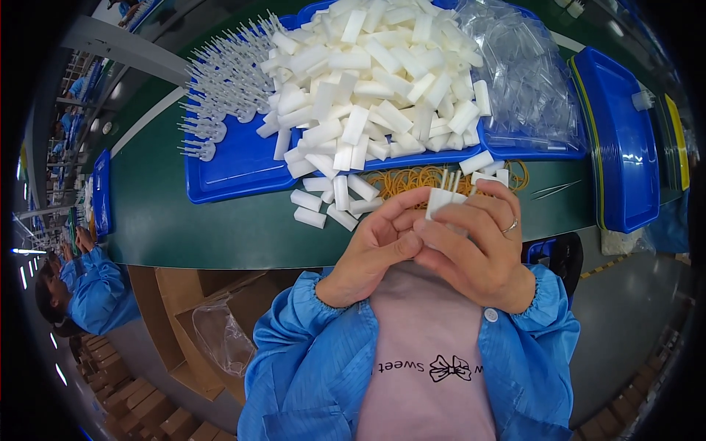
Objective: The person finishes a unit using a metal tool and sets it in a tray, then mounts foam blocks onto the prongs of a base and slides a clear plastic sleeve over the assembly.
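The white block (443, 201) with thin sticks in its top is close before my chest, my left hand (375, 250) and right hand (474, 246) both closed on it, while, I judge, the big heap of blocks (375, 81) on the blue tray (235, 173) is left.

Small white foam block (443, 202) bristling with upright pale sticks

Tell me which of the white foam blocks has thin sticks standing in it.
The white foam block held between both hands, right hand and left hand. Thin pale sticks rise from its top; the blocks heaped on the blue tray show none.
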`<state>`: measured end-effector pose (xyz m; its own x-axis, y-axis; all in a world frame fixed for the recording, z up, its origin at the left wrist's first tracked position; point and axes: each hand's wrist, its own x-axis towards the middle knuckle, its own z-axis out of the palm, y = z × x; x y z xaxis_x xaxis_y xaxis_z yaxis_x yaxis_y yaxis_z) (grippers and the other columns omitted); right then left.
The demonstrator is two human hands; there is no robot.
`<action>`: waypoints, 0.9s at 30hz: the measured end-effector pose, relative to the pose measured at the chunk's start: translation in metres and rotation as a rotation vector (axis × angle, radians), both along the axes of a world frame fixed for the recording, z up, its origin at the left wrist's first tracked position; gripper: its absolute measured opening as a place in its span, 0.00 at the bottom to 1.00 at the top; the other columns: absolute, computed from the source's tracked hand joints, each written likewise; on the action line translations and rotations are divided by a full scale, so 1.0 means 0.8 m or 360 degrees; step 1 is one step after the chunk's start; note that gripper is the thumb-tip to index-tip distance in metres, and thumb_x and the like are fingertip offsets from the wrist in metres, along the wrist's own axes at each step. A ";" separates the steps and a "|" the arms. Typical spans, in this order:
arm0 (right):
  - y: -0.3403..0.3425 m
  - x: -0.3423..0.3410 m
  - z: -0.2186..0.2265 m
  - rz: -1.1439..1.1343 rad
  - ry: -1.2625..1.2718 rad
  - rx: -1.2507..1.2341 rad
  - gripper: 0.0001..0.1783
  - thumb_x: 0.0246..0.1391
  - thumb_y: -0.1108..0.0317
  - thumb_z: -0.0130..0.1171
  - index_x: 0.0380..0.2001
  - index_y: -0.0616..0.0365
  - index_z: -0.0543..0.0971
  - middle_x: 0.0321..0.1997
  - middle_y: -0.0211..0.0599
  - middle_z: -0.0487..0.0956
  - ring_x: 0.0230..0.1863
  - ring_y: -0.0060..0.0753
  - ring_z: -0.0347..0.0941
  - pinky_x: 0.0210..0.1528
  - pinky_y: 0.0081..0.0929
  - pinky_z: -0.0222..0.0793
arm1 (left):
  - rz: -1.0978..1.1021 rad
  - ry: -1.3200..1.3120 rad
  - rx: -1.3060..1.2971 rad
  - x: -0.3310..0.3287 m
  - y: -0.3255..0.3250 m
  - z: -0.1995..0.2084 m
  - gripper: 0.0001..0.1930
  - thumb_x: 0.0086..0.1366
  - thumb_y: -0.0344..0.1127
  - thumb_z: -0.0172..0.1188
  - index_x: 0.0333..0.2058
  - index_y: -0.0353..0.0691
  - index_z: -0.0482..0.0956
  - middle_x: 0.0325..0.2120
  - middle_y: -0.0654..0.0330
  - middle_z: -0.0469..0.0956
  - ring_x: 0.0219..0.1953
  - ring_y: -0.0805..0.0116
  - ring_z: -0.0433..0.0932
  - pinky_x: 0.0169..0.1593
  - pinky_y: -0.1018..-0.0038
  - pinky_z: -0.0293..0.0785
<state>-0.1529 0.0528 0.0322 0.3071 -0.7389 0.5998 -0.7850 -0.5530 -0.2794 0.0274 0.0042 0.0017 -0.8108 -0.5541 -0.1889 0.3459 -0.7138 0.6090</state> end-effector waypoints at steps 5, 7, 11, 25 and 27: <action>0.002 -0.002 0.023 -0.0104 -0.0168 0.0159 0.35 0.27 0.58 0.69 0.46 0.53 0.78 0.47 0.35 0.72 0.46 0.40 0.66 0.53 0.43 0.60 | 0.0071 -0.0048 -0.0005 0.000 0.000 -0.010 0.33 0.64 0.41 0.59 0.63 0.38 0.56 0.55 0.57 0.68 0.54 0.70 0.70 0.51 0.74 0.69; 0.003 -0.005 0.031 -0.0184 -0.0124 0.0399 0.39 0.28 0.59 0.70 0.50 0.56 0.75 0.49 0.38 0.70 0.47 0.42 0.66 0.52 0.42 0.60 | 0.0075 -0.0056 -0.0008 0.000 0.000 -0.010 0.33 0.64 0.42 0.59 0.63 0.38 0.56 0.55 0.58 0.68 0.54 0.70 0.70 0.51 0.75 0.69; 0.004 -0.004 0.023 -0.0169 -0.0113 0.0508 0.42 0.27 0.62 0.71 0.53 0.60 0.72 0.49 0.41 0.69 0.48 0.45 0.66 0.51 0.41 0.61 | 0.0066 -0.0031 0.0026 0.002 -0.002 -0.013 0.32 0.63 0.40 0.60 0.61 0.37 0.58 0.54 0.59 0.69 0.54 0.71 0.70 0.52 0.74 0.69; -0.001 -0.013 0.011 0.0147 -0.0554 0.0584 0.38 0.32 0.70 0.71 0.53 0.59 0.72 0.53 0.46 0.69 0.50 0.50 0.69 0.49 0.39 0.68 | 0.0170 -0.0239 -0.0048 -0.005 0.002 -0.019 0.27 0.63 0.40 0.59 0.58 0.37 0.63 0.49 0.59 0.73 0.49 0.71 0.72 0.51 0.73 0.70; -0.002 -0.037 0.022 0.0018 -0.0567 0.0548 0.37 0.34 0.71 0.70 0.54 0.58 0.71 0.54 0.47 0.68 0.51 0.50 0.69 0.51 0.38 0.67 | 0.0120 -0.0154 0.0063 -0.001 0.001 -0.021 0.26 0.65 0.38 0.56 0.59 0.36 0.63 0.50 0.58 0.72 0.48 0.70 0.73 0.49 0.74 0.71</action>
<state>-0.1827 0.0510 0.0494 0.1365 -0.9103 0.3907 -0.6020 -0.3895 -0.6971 0.0265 0.0053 -0.0148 -0.7441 -0.6032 -0.2872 0.3403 -0.7122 0.6140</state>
